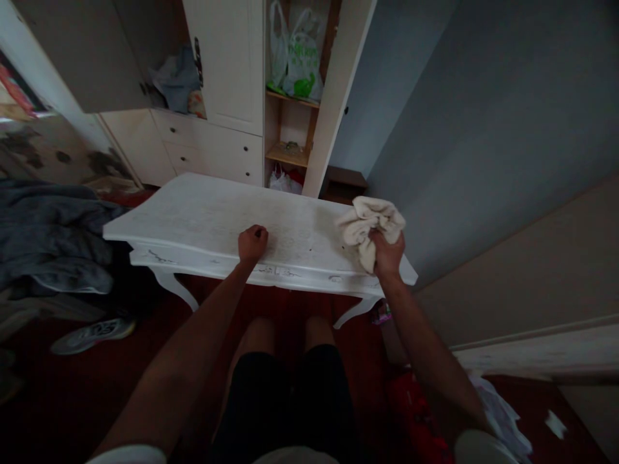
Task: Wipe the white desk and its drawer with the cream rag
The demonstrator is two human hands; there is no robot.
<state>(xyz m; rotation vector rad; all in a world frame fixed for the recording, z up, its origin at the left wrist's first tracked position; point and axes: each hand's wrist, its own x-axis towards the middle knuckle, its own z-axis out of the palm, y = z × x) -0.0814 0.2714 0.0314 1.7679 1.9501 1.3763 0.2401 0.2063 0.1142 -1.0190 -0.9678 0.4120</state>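
Note:
A white table (213, 203) with curved legs and carved trim stands before me, its top marked with grey smudges and a few dark specks. My right hand (388, 253) grips a bunched cream cloth (370, 222) over the table's right end. Folds of the cloth hide part of the fingers. Whether the cloth presses on the surface or hangs just above it, I cannot tell. Near the middle of the front edge, my left hand (253, 243) is curled into a fist, with nothing visible in it.
Behind the table stands a white wardrobe (232, 77) with an open door and plastic bags (302, 64) on a shelf. A grey blanket (53, 232) lies in a heap at left, above a shoe (94, 335). The wall (464, 161) rises close on the right. Red fabric (416, 412) lies on the floor.

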